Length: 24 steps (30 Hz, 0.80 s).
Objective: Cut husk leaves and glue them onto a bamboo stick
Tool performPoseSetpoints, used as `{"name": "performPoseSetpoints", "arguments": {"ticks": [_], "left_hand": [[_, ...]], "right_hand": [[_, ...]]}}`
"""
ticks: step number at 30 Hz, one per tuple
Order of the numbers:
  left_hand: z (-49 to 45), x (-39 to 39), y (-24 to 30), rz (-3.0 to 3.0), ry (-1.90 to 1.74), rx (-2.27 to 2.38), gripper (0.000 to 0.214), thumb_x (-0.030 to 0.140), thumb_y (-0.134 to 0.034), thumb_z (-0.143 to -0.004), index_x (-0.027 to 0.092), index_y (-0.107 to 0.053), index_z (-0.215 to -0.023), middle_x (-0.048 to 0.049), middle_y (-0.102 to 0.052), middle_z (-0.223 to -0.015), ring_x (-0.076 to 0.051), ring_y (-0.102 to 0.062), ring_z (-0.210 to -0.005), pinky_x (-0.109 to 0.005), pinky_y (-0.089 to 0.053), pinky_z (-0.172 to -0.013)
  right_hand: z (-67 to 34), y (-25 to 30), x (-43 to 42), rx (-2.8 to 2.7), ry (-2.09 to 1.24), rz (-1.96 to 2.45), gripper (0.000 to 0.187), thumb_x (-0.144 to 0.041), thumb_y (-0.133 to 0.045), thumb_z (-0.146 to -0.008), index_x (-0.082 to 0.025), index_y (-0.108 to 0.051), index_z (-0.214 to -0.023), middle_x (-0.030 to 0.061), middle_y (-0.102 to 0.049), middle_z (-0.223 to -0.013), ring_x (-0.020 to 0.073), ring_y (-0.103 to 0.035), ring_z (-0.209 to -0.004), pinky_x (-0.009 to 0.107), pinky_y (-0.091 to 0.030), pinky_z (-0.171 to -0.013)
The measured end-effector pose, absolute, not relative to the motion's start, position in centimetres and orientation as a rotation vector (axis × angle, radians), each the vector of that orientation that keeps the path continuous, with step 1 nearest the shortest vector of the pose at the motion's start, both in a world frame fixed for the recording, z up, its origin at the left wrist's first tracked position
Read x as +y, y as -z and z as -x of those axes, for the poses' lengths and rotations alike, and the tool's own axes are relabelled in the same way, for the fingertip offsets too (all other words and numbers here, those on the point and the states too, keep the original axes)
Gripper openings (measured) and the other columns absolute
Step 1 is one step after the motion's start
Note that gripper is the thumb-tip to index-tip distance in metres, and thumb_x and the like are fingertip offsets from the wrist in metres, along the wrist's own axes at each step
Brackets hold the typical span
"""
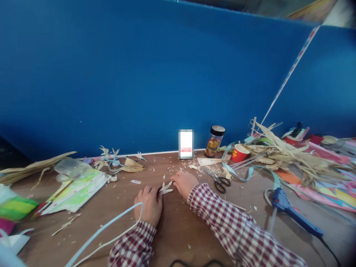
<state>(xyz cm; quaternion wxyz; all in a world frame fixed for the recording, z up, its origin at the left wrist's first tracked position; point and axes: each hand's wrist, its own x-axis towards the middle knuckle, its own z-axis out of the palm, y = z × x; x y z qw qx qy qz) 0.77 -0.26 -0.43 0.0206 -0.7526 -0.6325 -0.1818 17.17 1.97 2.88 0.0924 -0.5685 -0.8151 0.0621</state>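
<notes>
My left hand (pixel 148 205) rests low over the brown tabletop, fingers curled, with a small pale flower (pixel 166 189) of pointed husk-like petals at its thumb and index finger. The flower's base is hidden by that hand. Just to the right, my right hand (pixel 185 183) is bent down with its fingertips together beside the tip of one petal. Whether those fingertips pinch anything is too small to make out. Pale shavings (pixel 172 160) are scattered beyond both hands. Black-handled scissors (pixel 221 184) lie to the right of my right hand.
A blue glue gun (pixel 296 213) with a cord lies at right. Behind stand a black-lidded jar (pixel 215 141) and a red paper cup (pixel 239 153), beside heaped dried husks (pixel 289 148). At left are a painted sheet (pixel 75 193) and husk flowers (pixel 109 155). A white cable (pixel 111 222) loops over my left wrist.
</notes>
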Motion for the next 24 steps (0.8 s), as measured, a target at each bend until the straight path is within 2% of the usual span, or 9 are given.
{"name": "performPoseSetpoints", "arguments": {"ticks": [7, 11, 13, 16, 19, 24], "left_hand": [[-0.8, 0.0, 1.1, 2.376, 0.595, -1.917, 0.027, 0.025, -0.043, -0.081, 0.027, -0.061, -0.102, -0.0046, -0.061, -0.086, -0.023, -0.051, -0.080, -0.032, -0.036, -0.068], [-0.8, 0.0, 1.3, 2.378, 0.600, -1.916, 0.028, 0.026, -0.045, -0.081, 0.025, -0.060, -0.104, -0.0050, -0.062, -0.086, -0.023, -0.051, -0.081, -0.031, -0.036, -0.069], [-0.8, 0.0, 1.2, 2.369, 0.592, -1.923, 0.027, 0.026, -0.046, -0.080, 0.024, -0.060, -0.103, -0.0052, -0.062, -0.085, -0.023, -0.051, -0.080, -0.031, -0.036, -0.069], [-0.8, 0.0, 1.3, 2.369, 0.600, -1.906, 0.026, 0.025, -0.044, -0.081, 0.025, -0.061, -0.101, -0.0048, -0.062, -0.084, -0.023, -0.052, -0.079, -0.031, -0.036, -0.067], [-0.8, 0.1, 1.4, 2.369, 0.614, -1.890, 0.026, 0.024, -0.043, -0.081, 0.024, -0.062, -0.099, -0.0049, -0.062, -0.083, -0.022, -0.053, -0.078, -0.031, -0.037, -0.067], [-0.6, 0.3, 1.5, 2.377, 0.633, -1.877, 0.026, 0.024, -0.042, -0.082, 0.024, -0.065, -0.091, -0.0056, -0.062, -0.078, -0.022, -0.055, -0.076, -0.031, -0.038, -0.066]], "right_hand": [[-17.0, -2.0, 3.0, -2.438, -0.240, 1.719, 0.018, -0.026, -0.053, -0.080, -0.023, -0.063, -0.095, 0.0054, -0.056, -0.098, 0.0179, -0.054, -0.090, 0.026, -0.040, -0.077], [-17.3, -2.3, 2.2, -2.380, -0.250, 1.725, 0.024, -0.028, -0.040, -0.087, -0.021, -0.058, -0.101, 0.0063, -0.056, -0.101, 0.0173, -0.053, -0.091, 0.027, -0.039, -0.077], [-17.2, -2.4, 1.7, -2.378, -0.284, 1.708, 0.026, -0.033, -0.037, -0.088, -0.022, -0.058, -0.098, 0.0045, -0.058, -0.096, 0.0159, -0.055, -0.087, 0.026, -0.039, -0.074], [-16.7, -2.3, 1.2, -2.401, -0.348, 1.688, 0.024, -0.042, -0.049, -0.081, -0.024, -0.061, -0.091, 0.0020, -0.060, -0.088, 0.0161, -0.056, -0.080, 0.025, -0.040, -0.068], [-16.3, -1.9, 1.0, -2.400, -0.390, 1.702, 0.017, -0.035, -0.056, -0.076, -0.023, -0.062, -0.086, 0.0021, -0.060, -0.087, 0.0172, -0.056, -0.079, 0.026, -0.039, -0.066], [-16.5, -1.8, 1.3, -2.334, -0.459, 1.720, 0.011, -0.025, -0.053, -0.077, -0.022, -0.063, -0.080, 0.0028, -0.061, -0.085, 0.0175, -0.056, -0.081, 0.026, -0.037, -0.067]]}}
